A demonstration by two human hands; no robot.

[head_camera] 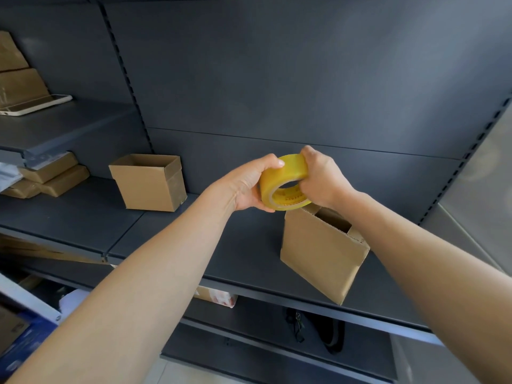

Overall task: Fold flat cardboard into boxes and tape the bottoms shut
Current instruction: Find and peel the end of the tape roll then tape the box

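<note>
Both hands hold a yellow roll of packing tape (279,180) in the air above the dark shelf (227,245). My left hand (249,187) grips the roll's left side, thumb over the top. My right hand (318,178) grips the right side, fingers curled into the core. Just below the roll, a small folded cardboard box (318,253) stands near the shelf's front edge with its top open. A second folded box (149,182) with an open top stands further left and back on the same shelf.
Several flat cardboard bundles (52,176) lie at the left end of the shelf. An upper shelf holds more cardboard (16,79) and a white tablet (36,103). Lower shelves hold a small printed box (216,296) and a dark object (318,328).
</note>
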